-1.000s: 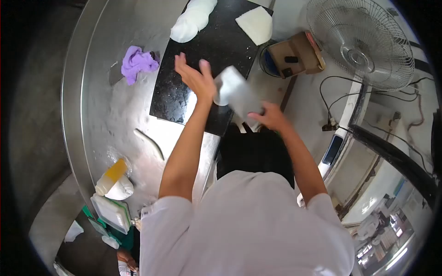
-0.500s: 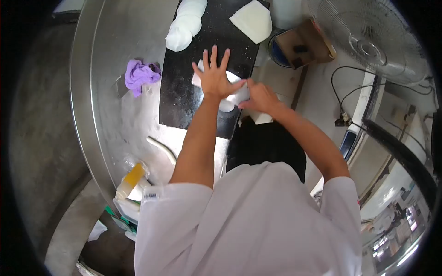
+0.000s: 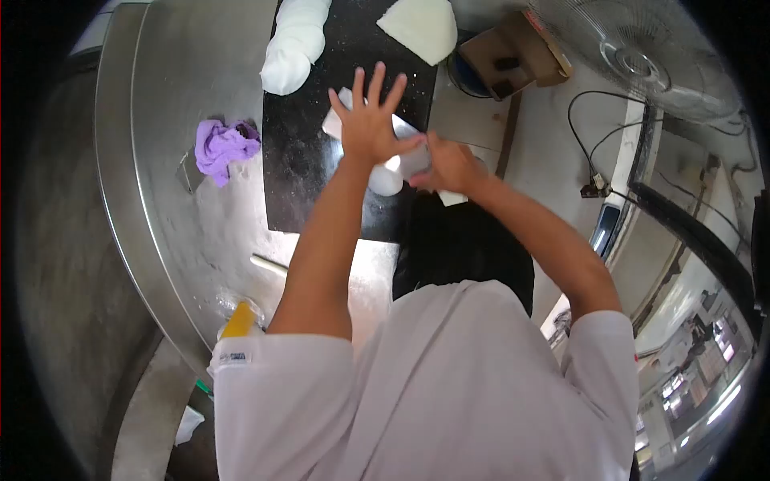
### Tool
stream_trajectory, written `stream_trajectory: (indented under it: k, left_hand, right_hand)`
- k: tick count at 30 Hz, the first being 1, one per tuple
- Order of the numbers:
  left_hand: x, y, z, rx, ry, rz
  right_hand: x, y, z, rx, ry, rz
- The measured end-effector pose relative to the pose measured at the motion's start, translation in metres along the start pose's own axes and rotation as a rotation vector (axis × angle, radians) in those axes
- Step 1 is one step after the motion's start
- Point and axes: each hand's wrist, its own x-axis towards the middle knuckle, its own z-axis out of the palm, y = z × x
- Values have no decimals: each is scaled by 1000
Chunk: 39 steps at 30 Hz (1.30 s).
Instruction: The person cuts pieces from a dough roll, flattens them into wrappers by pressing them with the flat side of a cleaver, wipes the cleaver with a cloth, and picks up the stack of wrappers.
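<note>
A broad, shiny cleaver [image 3: 407, 126] lies across the black board [image 3: 301, 196], partly covered by my hands. My left hand [image 3: 370, 132] presses on the blade with its fingers spread wide. My right hand [image 3: 451, 164] is closed at the blade's near right end; its fingers hide the handle. Just below the blade, a small round white piece of dough [image 3: 386, 182] shows on the board. At the board's far left lies an overlapping row of thin white dough rounds [image 3: 287, 68]. A larger pale lump of dough [image 3: 421, 30] sits at the far right.
Left of the board, a purple cloth [image 3: 224, 151] lies on the steel table [image 3: 184, 72]. A thin white dough strip [image 3: 269, 264] and a yellow-filled bottle [image 3: 239, 321] are near my left arm. A cardboard box [image 3: 513, 56] and a fan [image 3: 634, 60] stand at the right.
The view has shifted, so the board and table appear farther left. More of the round dough piece shows below the blade. Both hands keep their hold on the cleaver.
</note>
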Motion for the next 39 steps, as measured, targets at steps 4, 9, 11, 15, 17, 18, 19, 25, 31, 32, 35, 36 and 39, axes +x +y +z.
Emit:
stream_trajectory:
  k: [4, 9, 11, 15, 17, 18, 19, 25, 31, 32, 35, 36, 39]
  left_hand:
    - [-3, -6, -4, 28, -29, 34]
    - [-50, 38, 9, -81, -250, 229]
    - [-34, 42, 10, -88, -217, 229]
    - [-17, 37, 10, -38, -5, 24]
    - [-9, 16, 13, -35, 87, -25]
    - [-8, 8, 13, -35, 169, -66]
    - [-6, 5, 8, 3, 72, -130]
    - [-37, 34, 16, -52, -138, -14]
    - [3, 19, 20, -11, 196, -180]
    - [9, 12, 15, -12, 173, -191]
    - [-15, 10, 15, -43, 43, -90]
    - [-31, 17, 22, -17, -8, -77]
    - [-21, 26, 30, -23, 0, -52]
  right_hand:
    - [1, -3, 5, 75, 5, -34]
    - [-76, 19, 61, 108, -18, 58]
    - [-80, 8, 39, 38, -137, 222]
    - [-39, 31, -4, -150, -59, -117]
    - [-2, 40, -16, -172, -3, -252]
    - [16, 37, -19, -105, -60, -269]
    - [22, 25, -24, -35, -118, -283]
    - [-26, 37, -1, -25, -118, -225]
    - [33, 49, -49, -213, -92, -435]
    - [30, 45, -45, -218, -84, -433]
    - [12, 16, -43, -98, -339, -217]
    - [-7, 19, -28, -105, -331, -214]
    - [5, 47, -34, -164, -259, -202]
